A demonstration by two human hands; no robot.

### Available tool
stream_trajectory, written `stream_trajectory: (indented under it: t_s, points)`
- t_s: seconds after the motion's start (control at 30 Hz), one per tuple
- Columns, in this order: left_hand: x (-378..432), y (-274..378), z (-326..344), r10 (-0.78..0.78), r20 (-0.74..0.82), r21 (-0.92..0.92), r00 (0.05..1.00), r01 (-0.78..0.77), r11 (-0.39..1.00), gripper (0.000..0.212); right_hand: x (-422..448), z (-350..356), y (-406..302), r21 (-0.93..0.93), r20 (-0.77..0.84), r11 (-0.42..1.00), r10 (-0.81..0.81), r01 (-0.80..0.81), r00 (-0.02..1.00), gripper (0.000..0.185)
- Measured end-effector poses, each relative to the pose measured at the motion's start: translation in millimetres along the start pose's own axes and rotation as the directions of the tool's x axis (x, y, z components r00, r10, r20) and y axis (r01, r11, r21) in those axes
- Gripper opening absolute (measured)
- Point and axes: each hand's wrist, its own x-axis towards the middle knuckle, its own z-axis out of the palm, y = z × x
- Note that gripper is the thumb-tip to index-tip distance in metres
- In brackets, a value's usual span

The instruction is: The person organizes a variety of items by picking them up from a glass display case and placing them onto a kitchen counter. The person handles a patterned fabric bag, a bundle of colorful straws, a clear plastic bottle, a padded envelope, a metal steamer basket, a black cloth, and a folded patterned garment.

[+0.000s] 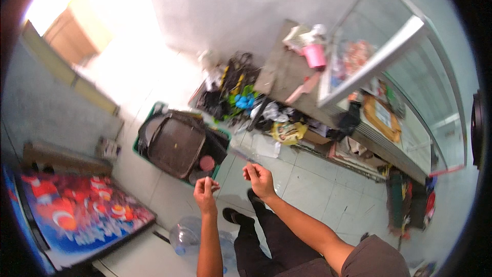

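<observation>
My left hand [206, 194] is raised at the lower middle, its fingers curled and the thumb up near the index finger. To its right my right hand [259, 181] is also raised, thumb and index finger pinched together. A thin, faint, blurred thing may be at its fingertips; whether either hand holds something is unclear. The two hands are apart. Just beyond the left hand stands a green plastic crate [135, 144] on the tiled floor, holding a dark brown tray or lid [177, 146], black items and a round pinkish thing [206, 163].
A wooden table [286, 69] bears a pink container [315, 56] and a glass display case [378, 61]. Plastic bags [288, 132] lie under and beside it. At left is a colourful printed panel [92, 211]; a large clear water bottle [186, 234] lies near my legs.
</observation>
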Motion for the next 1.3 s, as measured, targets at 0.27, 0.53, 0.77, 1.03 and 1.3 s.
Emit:
stream_trajectory:
  t_s: [0.27,0.53,0.77,1.03,1.3]
  points:
    - [-91.9,36.5,112.5,-0.054,0.415,0.146,0.908,-0.008,0.989,0.028,-86.4,-157.3,-56.8,0.031,-0.229,0.993,-0.101,0.11,0.968,0.025]
    - [-206.0,-1.2,239.0,-0.199,0.608,0.268,0.768,0.037,0.963,0.023,-181.7,-312.0,-79.7,0.044,-0.399,0.984,-0.142,0.173,0.906,0.023]
    - [-324.1,-72.6,343.3,-0.287,0.664,0.279,0.69,0.128,0.952,0.021,-263.2,-453.1,-95.5,0.034,-0.43,0.989,-0.118,0.146,0.895,0.023]
    - [-404.4,-98.5,425.2,-0.362,0.708,0.366,0.606,0.122,0.922,0.021,-275.8,-541.1,-124.8,-0.016,-0.463,0.986,-0.152,0.163,0.873,0.024]
    - [-347.1,-125.5,474.4,-0.339,0.686,0.418,0.644,0.031,0.908,0.023,-216.0,-586.3,-128.6,0.016,-0.476,0.975,-0.186,0.22,0.86,0.024]
